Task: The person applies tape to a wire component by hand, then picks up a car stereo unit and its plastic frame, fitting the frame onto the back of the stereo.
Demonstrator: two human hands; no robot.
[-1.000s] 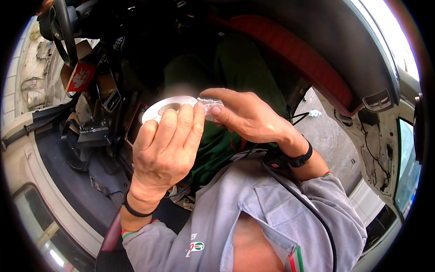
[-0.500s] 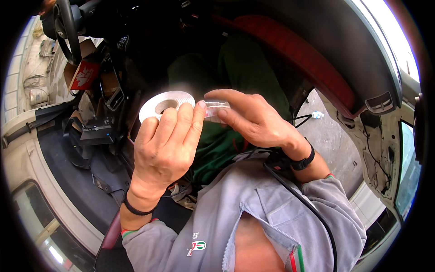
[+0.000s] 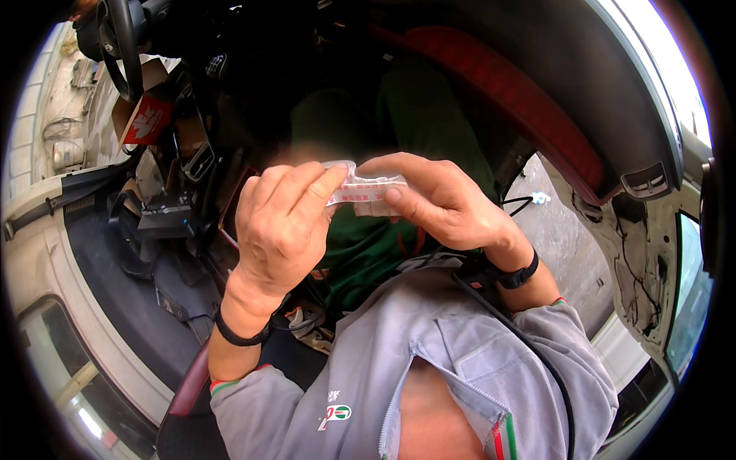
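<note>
Above my lap, my left hand (image 3: 280,215) curls over a roll of white tape (image 3: 342,170); only its pale edge shows past the fingertips, the rest being hidden behind them. Between the two hands is a small clear plastic piece (image 3: 372,196) with red printed marks and a thin strip along its upper side. My right hand (image 3: 458,201) pinches this piece at its right end between thumb and forefinger. The left fingertips touch or nearly touch its other end. Whether the strip runs on from the roll I cannot tell.
Green-trousered legs (image 3: 337,126) lie below the hands in a vehicle cabin. A steering wheel (image 3: 123,50), a red and brown carton (image 3: 147,119) and a black box-shaped unit (image 3: 166,221) are at left. A red-trimmed door panel (image 3: 498,96) and a cable with a white connector (image 3: 540,198) are at right.
The tape roll, earlier seen face-on with its core hole, has turned and is mostly hidden by my left hand. More of the clear piece now shows between the hands.
</note>
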